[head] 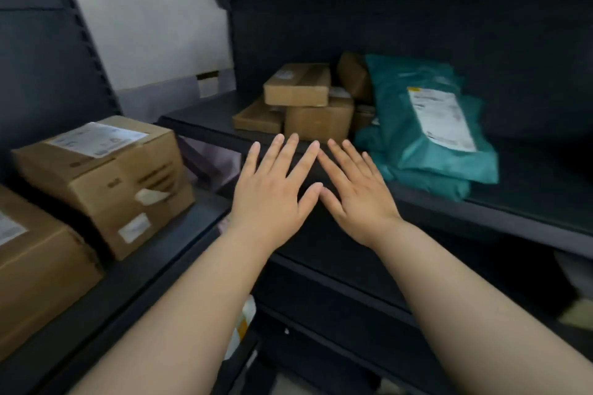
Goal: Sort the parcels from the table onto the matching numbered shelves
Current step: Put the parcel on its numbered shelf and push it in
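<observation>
Both hands are empty: the left hand (276, 192) and right hand (356, 192) are spread flat, palms down, fingers splayed, thumbs and forefingers nearly meeting. They hover at the front edge of a dark shelf (529, 202). Just beyond them sit stacked brown cardboard boxes (308, 106); beside those, teal poly mailers (426, 125) with a white label. Left, on a neighbouring shelf (160, 253), larger labelled cartons (106, 176).

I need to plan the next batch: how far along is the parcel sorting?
Done: cardboard boxes and teal mailer bags already lie on the shelf. In hand: nothing; left hand and right hand are open and empty. Left: unclear, the table is out of view.
</observation>
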{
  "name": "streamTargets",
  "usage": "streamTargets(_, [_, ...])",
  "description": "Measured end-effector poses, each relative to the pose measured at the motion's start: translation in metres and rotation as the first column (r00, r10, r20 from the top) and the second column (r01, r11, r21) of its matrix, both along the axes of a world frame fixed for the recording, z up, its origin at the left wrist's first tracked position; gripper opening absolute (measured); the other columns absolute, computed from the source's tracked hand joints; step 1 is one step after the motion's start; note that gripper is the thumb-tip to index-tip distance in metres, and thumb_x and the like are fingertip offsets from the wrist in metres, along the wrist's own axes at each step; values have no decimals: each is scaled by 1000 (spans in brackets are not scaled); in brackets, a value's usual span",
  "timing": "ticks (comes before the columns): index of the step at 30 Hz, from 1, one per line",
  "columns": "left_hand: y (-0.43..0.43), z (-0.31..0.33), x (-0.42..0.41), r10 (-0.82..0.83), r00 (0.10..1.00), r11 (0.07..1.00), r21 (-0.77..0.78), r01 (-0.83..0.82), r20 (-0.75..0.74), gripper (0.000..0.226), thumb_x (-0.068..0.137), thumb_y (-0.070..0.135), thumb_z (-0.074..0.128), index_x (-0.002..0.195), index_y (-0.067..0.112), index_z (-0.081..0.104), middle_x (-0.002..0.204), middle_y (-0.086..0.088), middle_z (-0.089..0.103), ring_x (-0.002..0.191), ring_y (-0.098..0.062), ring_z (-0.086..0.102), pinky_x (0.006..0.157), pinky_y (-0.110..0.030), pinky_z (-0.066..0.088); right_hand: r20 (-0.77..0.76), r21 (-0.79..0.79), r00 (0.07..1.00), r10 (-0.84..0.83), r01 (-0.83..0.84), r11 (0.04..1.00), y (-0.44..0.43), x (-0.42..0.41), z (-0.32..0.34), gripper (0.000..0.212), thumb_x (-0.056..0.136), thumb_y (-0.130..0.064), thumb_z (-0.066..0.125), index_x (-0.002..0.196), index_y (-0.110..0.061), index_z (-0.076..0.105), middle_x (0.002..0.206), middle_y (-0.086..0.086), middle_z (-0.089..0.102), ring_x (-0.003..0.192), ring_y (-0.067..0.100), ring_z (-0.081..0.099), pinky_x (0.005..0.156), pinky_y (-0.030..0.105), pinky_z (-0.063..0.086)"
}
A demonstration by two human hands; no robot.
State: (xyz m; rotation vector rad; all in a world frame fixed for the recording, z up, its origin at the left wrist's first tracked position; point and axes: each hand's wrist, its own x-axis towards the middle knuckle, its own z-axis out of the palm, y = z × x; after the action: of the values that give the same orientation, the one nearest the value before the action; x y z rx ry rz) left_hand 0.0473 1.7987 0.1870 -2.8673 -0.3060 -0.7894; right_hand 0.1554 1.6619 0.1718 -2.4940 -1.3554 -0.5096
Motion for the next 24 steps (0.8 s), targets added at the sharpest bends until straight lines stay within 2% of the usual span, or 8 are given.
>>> streamTargets(5, [-100, -20, 31, -370, 929, 929, -22, 370, 5, 57, 97, 47, 31, 147, 22, 36, 148, -10, 44, 139, -27, 37, 115, -48, 23, -6, -3, 971, -237, 237, 971, -117, -20, -18, 60, 96, -44, 24, 149, -18, 32, 157, 4, 28, 146, 22, 19, 118, 37, 9])
streamTargets(7, [-146, -26, 36, -515, 856, 856, -33, 516, 37, 53, 97, 42, 37, 145, 20, 42, 144, -10, 48, 136, -27, 42, 114, -48, 27, -19, -5, 948, -317, 317, 948, -167, -30, -23, 58, 96, -40, 28, 148, -17, 34, 154, 6, 34, 145, 25, 24, 117, 39, 15])
streamTargets(10, [-216, -34, 39, -687, 725, 724, -47, 688, 39, 50, 96, 39, 41, 142, 19, 46, 144, -10, 49, 134, -28, 44, 112, -50, 30, -43, -26, 892, -450, 449, 893, -242, -49, -27, 60, 95, -42, 26, 149, -17, 32, 155, 6, 32, 146, 25, 21, 117, 40, 17])
streamTargets(14, [-306, -36, 38, -792, 606, 610, -59, 790, -70, 52, 97, 42, 30, 145, 23, 41, 148, -9, 43, 138, -26, 38, 114, -48, 27, -49, -47, 776, -629, 627, 777, -333, -77, -26, 62, 94, -46, 20, 151, -22, 25, 159, 3, 23, 148, 21, 12, 118, 37, 9])
streamTargets(20, [-438, -42, 30, -876, 455, 469, -60, 881, -162, 56, 97, 45, 23, 149, 25, 32, 152, -7, 37, 142, -25, 32, 115, -47, 21, -59, -62, 587, -807, 805, 590, -469, -124, -31, 63, 94, -50, 20, 151, -23, 27, 158, 3, 26, 147, 21, 16, 117, 36, 9])
streamTargets(24, [-539, -44, 17, -912, 364, 384, -81, 920, -191, 57, 99, 47, 17, 153, 29, 14, 160, -3, 21, 148, -22, 15, 119, -46, 10, -68, -94, 468, -881, 876, 473, -572, -164, -33, 66, 92, -56, 16, 151, -27, 24, 159, 0, 20, 148, 18, 10, 121, 39, 9])
